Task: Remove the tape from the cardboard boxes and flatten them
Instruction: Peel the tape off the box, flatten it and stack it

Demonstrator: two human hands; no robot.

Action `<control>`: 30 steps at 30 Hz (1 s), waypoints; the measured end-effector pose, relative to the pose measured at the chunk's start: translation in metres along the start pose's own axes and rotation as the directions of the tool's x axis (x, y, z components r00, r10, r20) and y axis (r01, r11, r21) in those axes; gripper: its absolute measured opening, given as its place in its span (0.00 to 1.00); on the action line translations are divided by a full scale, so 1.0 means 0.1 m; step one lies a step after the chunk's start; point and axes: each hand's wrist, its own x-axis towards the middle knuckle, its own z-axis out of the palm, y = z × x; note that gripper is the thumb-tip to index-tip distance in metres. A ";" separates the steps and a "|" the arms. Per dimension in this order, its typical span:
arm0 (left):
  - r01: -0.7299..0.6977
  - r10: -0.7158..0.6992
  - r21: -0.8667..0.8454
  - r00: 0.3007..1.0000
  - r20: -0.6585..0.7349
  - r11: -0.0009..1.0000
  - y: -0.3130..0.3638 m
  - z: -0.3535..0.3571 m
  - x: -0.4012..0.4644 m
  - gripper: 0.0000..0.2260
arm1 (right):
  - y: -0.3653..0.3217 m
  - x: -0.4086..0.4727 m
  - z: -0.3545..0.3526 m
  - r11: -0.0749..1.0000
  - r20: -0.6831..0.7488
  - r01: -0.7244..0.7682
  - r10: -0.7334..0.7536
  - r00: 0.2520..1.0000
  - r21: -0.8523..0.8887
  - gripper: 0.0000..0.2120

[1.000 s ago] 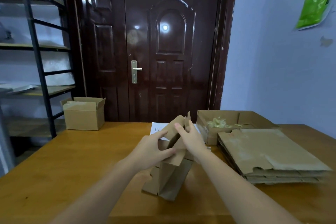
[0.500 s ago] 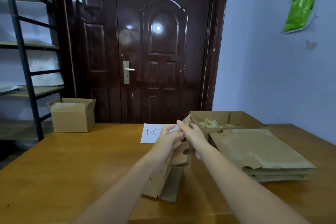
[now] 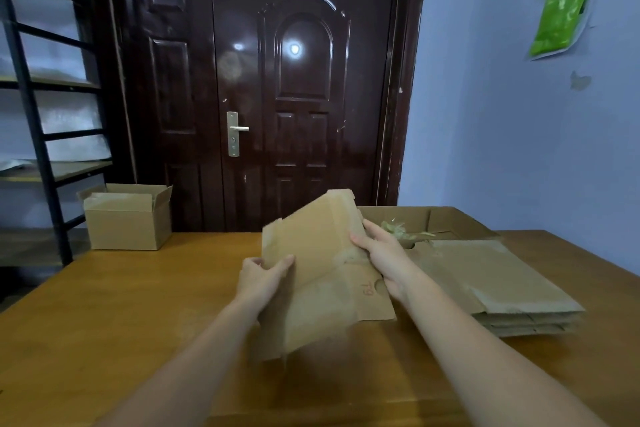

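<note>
Head view: the left hand point(image 3: 263, 276) grips the left edge of a flattened brown cardboard box point(image 3: 322, 274), thumb curled over the front face and fingers behind it. The right hand point(image 3: 384, 255) grips the box's right edge, fingers wrapped round the upper fold. Both hands hold the box tilted above the orange-brown wooden table point(image 3: 104, 322), its far end raised and its near edge blurred. A printed mark shows on the lower right panel, beside the right wrist.

Just right of the held box lies a stack of flattened brown cardboard sheets point(image 3: 502, 281), resting flat on the table. Behind the stack stands a shallow open brown cardboard tray point(image 3: 450, 220) that holds a crumpled wad of clear peeled tape point(image 3: 398, 230).

Well apart, at the table's far left corner, stands a small upright brown cardboard box point(image 3: 126, 218) with its top flaps open.

Beyond the table is a glossy dark brown panelled door point(image 3: 277, 80) with a silver lever handle point(image 3: 237, 130). A black metal shelving rack point(image 3: 38, 97) stands at left. A green plastic packet point(image 3: 561, 14) is fixed to the blue wall point(image 3: 519, 132) at right.
</note>
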 end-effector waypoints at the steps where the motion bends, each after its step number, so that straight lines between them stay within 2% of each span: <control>1: 0.055 -0.055 -0.029 0.998 0.027 0.998 0.00 -0.06 0.01 0.43 | 0.00 0.01 -0.01 0.999 0.005 -0.003 0.003 1.000 0.032 0.15; 3: 0.160 -0.142 -0.121 0.979 0.150 0.980 -0.02 -0.17 0.03 0.43 | 0.04 0.01 -0.04 0.995 -0.006 -0.017 0.017 1.000 0.096 0.14; 5: 0.206 -0.137 -0.224 0.947 0.289 0.952 -0.05 -0.27 0.04 0.35 | 0.13 0.01 -0.07 0.991 -0.028 -0.049 0.053 0.998 0.126 0.12; 6: 0.204 -0.119 -0.256 0.943 0.311 0.945 -0.08 -0.31 0.04 0.31 | 0.19 0.00 -0.08 0.992 -0.035 -0.074 0.078 0.996 0.101 0.12; 8: 0.160 -0.106 -0.235 0.968 0.229 0.959 -0.13 -0.33 0.07 0.27 | 0.29 -0.02 -0.08 0.991 -0.054 -0.132 0.132 0.990 0.001 0.17; 11: 0.008 -0.008 -0.045 1.000 0.005 0.999 -0.28 -0.26 0.14 0.24 | 0.44 -0.02 -0.04 0.959 -0.104 -0.171 0.151 0.983 -0.228 0.27; 13: -0.078 0.083 0.096 0.995 -0.053 0.992 -0.40 -0.20 0.15 0.24 | 0.54 -0.03 0.02 0.920 -0.080 -0.102 0.077 0.994 -0.379 0.36; 14: -0.111 0.125 0.193 0.990 -0.065 0.975 -0.45 -0.18 0.14 0.23 | 0.58 -0.04 0.05 0.889 -0.053 -0.048 0.027 0.998 -0.456 0.37; 16: -0.152 0.193 0.386 0.979 -0.069 0.910 -0.55 -0.15 0.13 0.22 | 0.68 -0.01 0.10 0.795 -0.021 0.005 -0.022 1.000 -0.607 0.42; 18: -0.173 0.241 0.528 0.969 -0.062 0.832 -0.63 -0.12 0.13 0.21 | 0.79 0.02 0.14 0.703 -0.027 -0.005 -0.020 0.999 -0.711 0.47; 23: -0.156 0.242 0.752 0.970 -0.005 0.641 -0.72 -0.02 0.18 0.18 | 1.07 0.05 0.17 0.491 -0.090 -0.112 0.070 0.994 -0.864 0.49; 26: -0.146 0.234 0.815 0.972 0.014 0.560 -0.76 0.03 0.21 0.17 | 1.08 0.12 0.18 0.281 -0.117 -0.139 0.094 0.989 -0.949 0.52; 28: -0.157 0.238 0.815 0.971 0.025 0.558 -0.77 0.02 0.22 0.16 | 1.04 0.15 0.17 0.134 -0.126 -0.139 0.100 0.987 -0.981 0.55; 30: -0.165 0.227 0.797 0.973 0.036 0.581 -0.77 0.00 0.22 0.16 | 1.00 0.15 0.14 0.033 -0.138 -0.143 0.119 0.983 -0.989 0.54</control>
